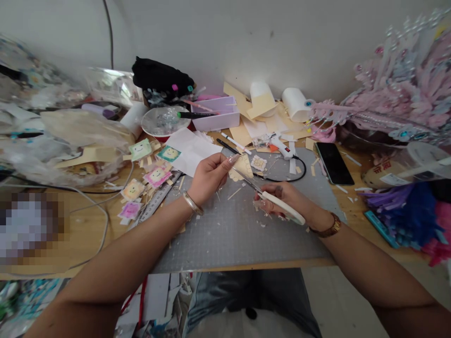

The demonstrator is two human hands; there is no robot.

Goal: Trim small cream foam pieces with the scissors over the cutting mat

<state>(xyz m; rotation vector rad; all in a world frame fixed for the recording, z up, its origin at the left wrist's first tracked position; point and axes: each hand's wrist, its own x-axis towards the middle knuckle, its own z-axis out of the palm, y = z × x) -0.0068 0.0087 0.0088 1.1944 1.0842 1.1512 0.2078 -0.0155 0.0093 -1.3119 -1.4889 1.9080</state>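
The cream paper (243, 170) is up between the person's 2 hands, over the grey mat (225, 239) on the wooden surface (84, 230). It sits just beside the left hand (212, 174), with its thumb and finger pinched on the top edge. The right hand (283, 199) is on the other side, lower down, wrapped around the white handles of the scissors (282, 205). The blades point up and left and reach the paper; I can't tell how wide they are. The 2 hands don't touch each other. Both arms come in from the bottom corners and lean toward the middle. The left thumb points up and right. Just right of the paper is a small cut shape (259, 163), and the glue gun (283, 147) is near it.
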